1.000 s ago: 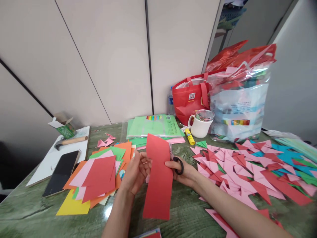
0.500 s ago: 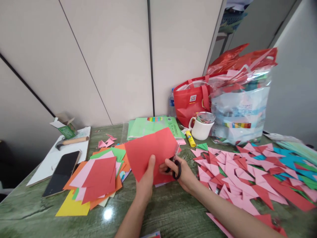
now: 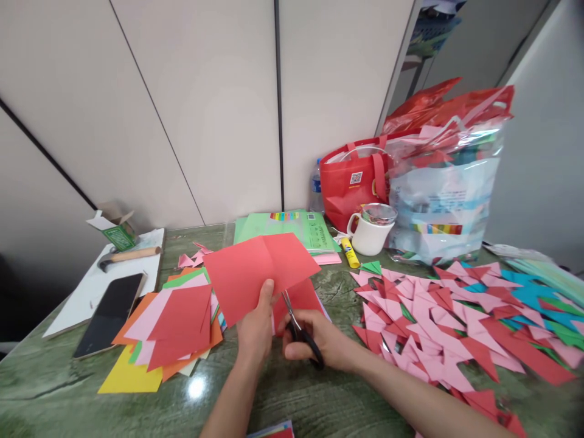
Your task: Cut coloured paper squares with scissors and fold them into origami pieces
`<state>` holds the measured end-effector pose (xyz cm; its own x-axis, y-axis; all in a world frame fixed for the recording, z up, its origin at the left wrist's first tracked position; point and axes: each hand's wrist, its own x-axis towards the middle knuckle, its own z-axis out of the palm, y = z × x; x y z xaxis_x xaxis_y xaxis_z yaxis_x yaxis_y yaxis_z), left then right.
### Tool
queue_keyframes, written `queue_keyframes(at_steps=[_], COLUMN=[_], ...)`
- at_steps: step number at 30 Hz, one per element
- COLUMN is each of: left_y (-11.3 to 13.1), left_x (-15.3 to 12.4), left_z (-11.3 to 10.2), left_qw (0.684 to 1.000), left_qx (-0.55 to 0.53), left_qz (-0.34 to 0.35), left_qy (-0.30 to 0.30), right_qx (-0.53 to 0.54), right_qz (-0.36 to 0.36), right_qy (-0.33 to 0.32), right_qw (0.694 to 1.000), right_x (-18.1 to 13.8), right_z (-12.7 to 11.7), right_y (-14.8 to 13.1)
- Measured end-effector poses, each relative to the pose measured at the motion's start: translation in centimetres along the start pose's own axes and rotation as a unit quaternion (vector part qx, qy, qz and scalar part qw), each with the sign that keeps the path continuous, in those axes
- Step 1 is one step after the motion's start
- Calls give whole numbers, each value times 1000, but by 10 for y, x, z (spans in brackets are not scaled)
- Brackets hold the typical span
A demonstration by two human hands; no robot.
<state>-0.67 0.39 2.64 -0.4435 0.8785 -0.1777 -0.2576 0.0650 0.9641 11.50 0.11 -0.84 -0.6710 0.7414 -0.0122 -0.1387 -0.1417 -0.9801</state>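
My left hand pinches a sheet of red paper along its lower edge, the thumb lying on top. A crease runs down the sheet's middle. In my right hand is a pair of scissors with black handles, its metal blades pointing up and left, close to the red sheet's lower edge. Behind the blades, another piece of red paper lies low over the table; whether it joins the held sheet I cannot tell.
Left lie stacked coloured papers, a phone and a hammer on a white board. Folded pink and red paper pieces spread over the right. Behind stand a white mug, a glue stick, a red bag and a plastic bag.
The scissors have moved left and down from the sheet's right edge to below it. The red sheet has shifted left and opened out, its crease now showing.
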Motion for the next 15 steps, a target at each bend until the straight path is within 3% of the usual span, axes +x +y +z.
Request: queue_keyframes(at_steps=[5, 8, 15], left_y=[-3, -8, -13], left_x=[-1, 0, 1], left_z=[-8, -9, -9], left_qw=[980, 976, 978], left_qx=[188, 195, 187], left_qz=[62, 98, 96], left_qy=[16, 2, -2], right_qx=[0, -3, -4], right_qz=[-23, -37, -47], right_qy=[12, 15, 24], right_qw=[1000, 999, 999], right_x=[-2, -2, -1], right_z=[0, 0, -1], right_y=[-4, -5, -3])
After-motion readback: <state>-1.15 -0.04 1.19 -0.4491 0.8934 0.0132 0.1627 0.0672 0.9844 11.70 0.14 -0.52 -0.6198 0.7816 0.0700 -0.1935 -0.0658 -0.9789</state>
